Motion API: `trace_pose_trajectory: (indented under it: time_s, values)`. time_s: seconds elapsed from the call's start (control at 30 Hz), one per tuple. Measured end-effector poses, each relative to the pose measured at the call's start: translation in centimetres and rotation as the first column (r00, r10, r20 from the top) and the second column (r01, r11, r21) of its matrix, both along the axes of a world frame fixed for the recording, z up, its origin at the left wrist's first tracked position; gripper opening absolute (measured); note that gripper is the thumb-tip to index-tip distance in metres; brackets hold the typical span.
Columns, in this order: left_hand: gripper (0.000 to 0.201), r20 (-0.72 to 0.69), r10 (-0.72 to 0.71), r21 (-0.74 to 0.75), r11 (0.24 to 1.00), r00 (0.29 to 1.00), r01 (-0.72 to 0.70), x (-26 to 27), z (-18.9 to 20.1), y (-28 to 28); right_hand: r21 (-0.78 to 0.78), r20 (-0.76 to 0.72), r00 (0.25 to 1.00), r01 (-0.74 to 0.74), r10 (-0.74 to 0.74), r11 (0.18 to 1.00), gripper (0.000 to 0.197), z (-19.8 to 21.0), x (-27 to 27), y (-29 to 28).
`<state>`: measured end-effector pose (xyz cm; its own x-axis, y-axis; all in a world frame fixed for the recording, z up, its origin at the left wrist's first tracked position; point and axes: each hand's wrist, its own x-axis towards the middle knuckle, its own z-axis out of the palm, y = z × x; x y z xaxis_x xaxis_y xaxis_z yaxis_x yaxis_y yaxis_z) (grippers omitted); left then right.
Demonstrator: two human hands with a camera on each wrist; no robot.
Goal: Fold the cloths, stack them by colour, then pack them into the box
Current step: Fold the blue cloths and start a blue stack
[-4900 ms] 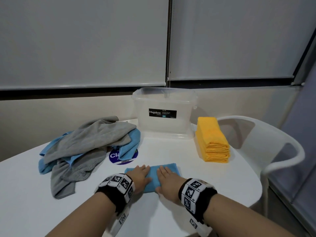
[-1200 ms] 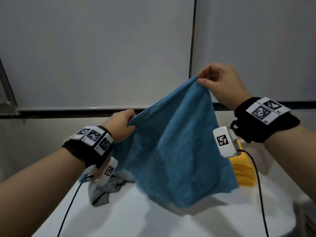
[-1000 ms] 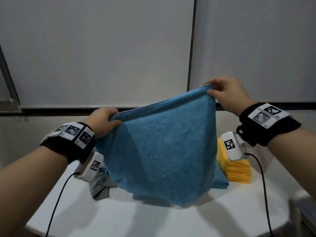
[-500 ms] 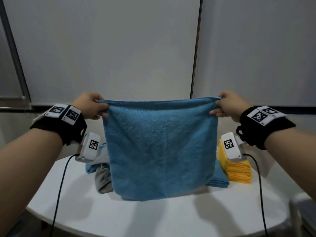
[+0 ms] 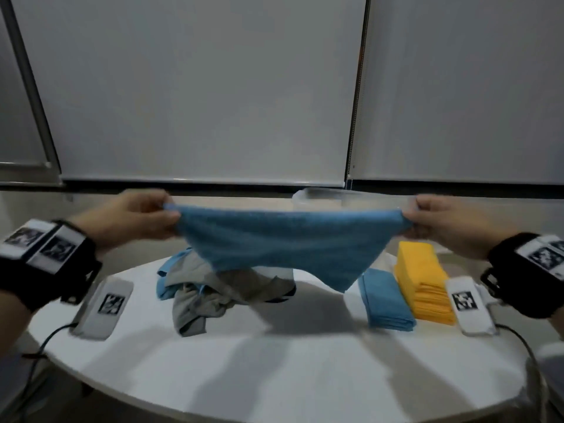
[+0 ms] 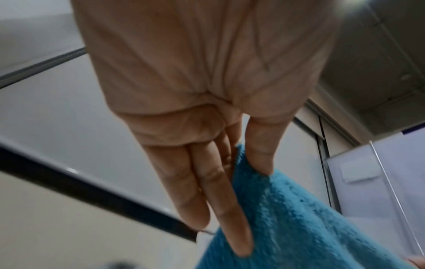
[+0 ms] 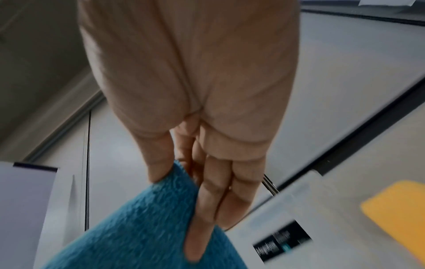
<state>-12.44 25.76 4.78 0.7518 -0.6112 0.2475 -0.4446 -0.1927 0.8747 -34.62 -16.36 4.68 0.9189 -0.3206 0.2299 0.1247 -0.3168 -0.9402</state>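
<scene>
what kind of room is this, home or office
Probably an office or meeting room: a round white table set against grey roller blinds, with a clear plastic storage box at the back. Nothing plainly domestic shows.

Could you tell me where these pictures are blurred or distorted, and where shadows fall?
Head view: dim, the left hand smeared by motion, window frames bowed by the wide lens, the blue cloth shadowing the table. Left wrist view: fairly sharp on the fingers. Right wrist view: the box label streaked.
</scene>
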Motion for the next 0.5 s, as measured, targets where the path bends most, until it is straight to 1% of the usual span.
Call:
trace_pose_trajectory:
  time_s: [0.03, 0.07, 0.1, 0.13, 0.17, 0.2, 0.3, 0.37, 0.43, 0.47, 0.5]
  values:
    - [0.048, -0.04, -0.032, 0.097, 0.995, 0.999, 0.036, -0.3, -1.4, 0.8, -0.008, -0.067, 0.997, -0.049, 0.048, 0.999, 0.039, -1.4, -0.8, -0.2]
    - [0.065, -0.085, -0.054, 0.173, 0.983, 0.995, 0.068, -0.7, -2.8, 1.4, -0.002, -0.138, 0.987, -0.079, 0.078, 0.997, 0.038, -2.9, -1.6, -0.3]
    - [0.077, -0.146, -0.062, 0.217, 0.972, 0.987, 0.093, -1.0, -4.3, 1.7, 0.006, -0.217, 0.97, -0.112, 0.111, 0.994, 0.031, -4.5, -2.3, -0.3]
    - [0.082, -0.21, -0.066, 0.243, 0.963, 0.975, 0.117, -1.4, -5.7, 1.9, 0.016, -0.289, 0.947, -0.139, 0.137, 0.99, 0.022, -6.1, -2.8, -0.3]
    - [0.079, -0.262, -0.072, 0.272, 0.951, 0.962, 0.145, -1.7, -6.9, 2.0, 0.026, -0.355, 0.921, -0.164, 0.162, 0.986, 0.018, -7.6, -3.3, -0.2]
    - [0.07, -0.298, -0.082, 0.315, 0.932, 0.951, 0.179, -2.0, -8.0, 2.1, 0.045, -0.412, 0.89, -0.195, 0.196, 0.98, 0.02, -9.0, -3.8, -0.2]
    - [0.047, -0.369, -0.127, 0.43, 0.855, 0.921, 0.291, -2.3, -10.1, 2.4, 0.139, -0.541, 0.783, -0.277, 0.307, 0.951, 0.032, -11.7, -4.4, -0.4]
    - [0.038, -0.342, -0.145, 0.492, 0.814, 0.929, 0.308, -2.4, -10.8, 2.5, 0.199, -0.587, 0.735, -0.274, 0.339, 0.941, 0.032, -12.1, -4.4, -0.5]
    - [0.03, -0.32, -0.137, 0.532, 0.793, 0.937, 0.298, -2.4, -11.3, 2.2, 0.241, -0.622, 0.7, -0.254, 0.35, 0.937, 0.023, -12.1, -4.0, -0.6]
    - [0.026, -0.311, -0.127, 0.546, 0.788, 0.942, 0.286, -2.2, -11.5, 2.0, 0.215, -0.647, 0.69, -0.243, 0.324, 0.946, 0.017, -12.0, -3.7, -0.6]
    - [0.023, -0.299, -0.11, 0.554, 0.789, 0.948, 0.266, -2.1, -11.7, 1.7, 0.142, -0.673, 0.69, -0.233, 0.266, 0.962, 0.013, -12.0, -3.3, -0.5]
